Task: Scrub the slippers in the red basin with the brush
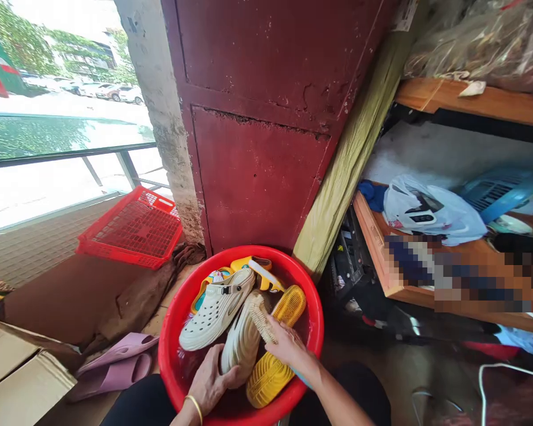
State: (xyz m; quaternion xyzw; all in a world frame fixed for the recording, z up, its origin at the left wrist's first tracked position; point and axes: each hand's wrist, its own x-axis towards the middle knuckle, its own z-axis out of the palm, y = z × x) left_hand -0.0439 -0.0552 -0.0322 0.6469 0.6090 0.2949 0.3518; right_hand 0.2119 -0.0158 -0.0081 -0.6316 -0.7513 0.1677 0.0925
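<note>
A red plastic basin (167, 343) stands between my knees, with water and several shoes in it. My left hand (213, 378) grips a cream clog (240, 337), which is tipped on its side. In my right hand (286, 343) is a scrubbing brush (261, 319), its pale bristles against the clog's side. A second cream clog (217, 310), with holes and a buckled strap, lies to the left. Yellow-soled footwear (270, 378) rests sole up under my right wrist. More yellow shoes (251, 263) sit at the basin's far side, partly covered.
Purple slippers (119, 370) and a cardboard box (22, 373) are on the left. A red crate (133, 228) sits behind them. A dark red door (257, 177) rises beyond the basin. On the right, a wooden shelf (382, 275) holds a plastic bag (430, 210) and a blue basket (501, 192).
</note>
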